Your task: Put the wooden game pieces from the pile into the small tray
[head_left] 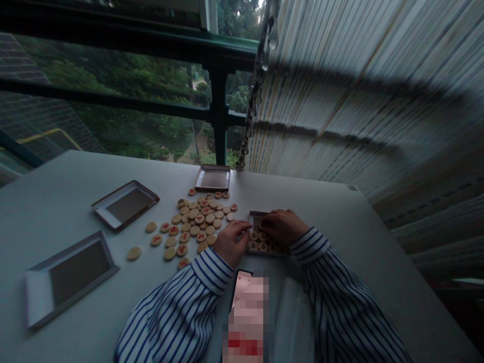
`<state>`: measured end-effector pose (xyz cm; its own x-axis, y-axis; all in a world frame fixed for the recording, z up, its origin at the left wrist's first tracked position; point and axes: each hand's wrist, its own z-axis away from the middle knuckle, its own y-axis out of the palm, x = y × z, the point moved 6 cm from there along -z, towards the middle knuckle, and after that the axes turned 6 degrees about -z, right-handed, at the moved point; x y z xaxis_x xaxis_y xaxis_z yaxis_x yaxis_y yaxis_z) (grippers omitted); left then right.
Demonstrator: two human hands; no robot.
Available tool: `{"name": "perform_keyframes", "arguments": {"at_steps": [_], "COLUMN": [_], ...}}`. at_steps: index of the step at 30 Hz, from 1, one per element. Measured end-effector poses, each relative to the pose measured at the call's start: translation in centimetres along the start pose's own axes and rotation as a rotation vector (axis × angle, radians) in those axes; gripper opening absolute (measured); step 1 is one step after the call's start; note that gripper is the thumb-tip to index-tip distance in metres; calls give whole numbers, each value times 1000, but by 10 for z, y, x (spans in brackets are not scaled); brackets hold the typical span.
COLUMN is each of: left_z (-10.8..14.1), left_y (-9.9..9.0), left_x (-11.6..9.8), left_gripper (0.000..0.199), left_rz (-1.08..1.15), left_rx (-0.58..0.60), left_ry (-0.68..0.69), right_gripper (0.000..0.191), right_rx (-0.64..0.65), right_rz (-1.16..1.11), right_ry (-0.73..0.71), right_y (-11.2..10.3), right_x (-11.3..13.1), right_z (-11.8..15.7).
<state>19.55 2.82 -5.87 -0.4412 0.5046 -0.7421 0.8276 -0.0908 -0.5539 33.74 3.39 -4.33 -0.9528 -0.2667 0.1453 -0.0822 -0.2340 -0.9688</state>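
Several round wooden pieces with characters lie in rows in the near part of a shallow box [269, 251]. My right hand [284, 226] reaches over this box from the right, its fingers bent down at the inside; whatever is at its fingertips is too small to make out. At the box's left edge is my left hand [232, 243], thumb and forefinger near each other, with nothing clearly visible between them. A loose heap of wooden pieces [199, 219], some with red characters, spreads to the left of my left hand.
Two shallow trays [126, 204] [71, 277] lie on the left of the white table [151, 292], and another tray [213, 177] at the back. A phone [242, 292], partly pixelated, lies between my forearms beside a clear plastic wrap [294, 317]. Behind are a window and string curtain.
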Motion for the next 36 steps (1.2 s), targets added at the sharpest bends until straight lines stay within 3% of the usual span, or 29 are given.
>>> {"name": "perform_keyframes", "arguments": {"at_steps": [12,36], "left_z": [1,1], "left_y": [0,0], "left_x": [-1,1], "left_gripper": [19,18], "left_rz": [-5,7], "left_rx": [-5,0], "left_ry": [14,-4], "right_gripper": [26,24], "right_rx": [-42,11], "right_rz": [15,42], "right_ry": [-39,-28], "right_y": [-2,-2], "right_x": [1,3], "right_z": [2,2]}}
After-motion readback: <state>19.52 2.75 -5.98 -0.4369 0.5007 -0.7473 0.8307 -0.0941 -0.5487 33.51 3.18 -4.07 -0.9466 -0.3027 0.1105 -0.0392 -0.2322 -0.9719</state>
